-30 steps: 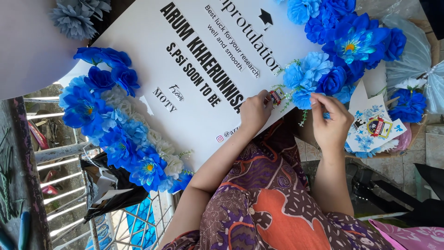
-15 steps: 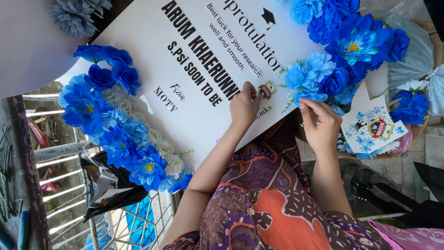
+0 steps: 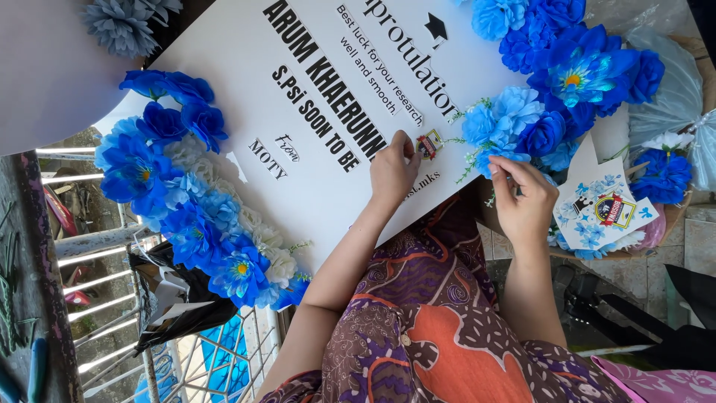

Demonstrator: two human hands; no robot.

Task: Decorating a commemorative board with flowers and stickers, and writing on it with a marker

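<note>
Small ornament: a little red, white and dark cut-out piece point(image 3: 428, 144) lies on the white board, just beside the tips of the left hand and close to the right-hand flower cluster.
Left hand: the left hand point(image 3: 393, 170) rests on the board's lower edge, fingers bent and held close together, tips touching the board right by the ornament; whether they grip it cannot be told.
Right hand: the right hand point(image 3: 524, 200) sits at the board's edge below the flowers, thumb and forefinger pinched together on something thin among the green sprigs; what it is, is too small to tell.
Board: a white printed board point(image 3: 246, 89) with black lettering lies tilted across the person's lap.
Right flower cluster: blue and pale blue fabric flowers point(image 3: 552, 75) crowd the board's upper right corner, touching it.
Left flower cluster: blue and white flowers point(image 3: 194, 201) run down the board's left edge.
Paper cut-out: a white card with blue flowers and a badge point(image 3: 603, 211) lies just right of the right hand.
Clothing: patterned purple and orange fabric point(image 3: 447, 336) covers the lap.
</note>
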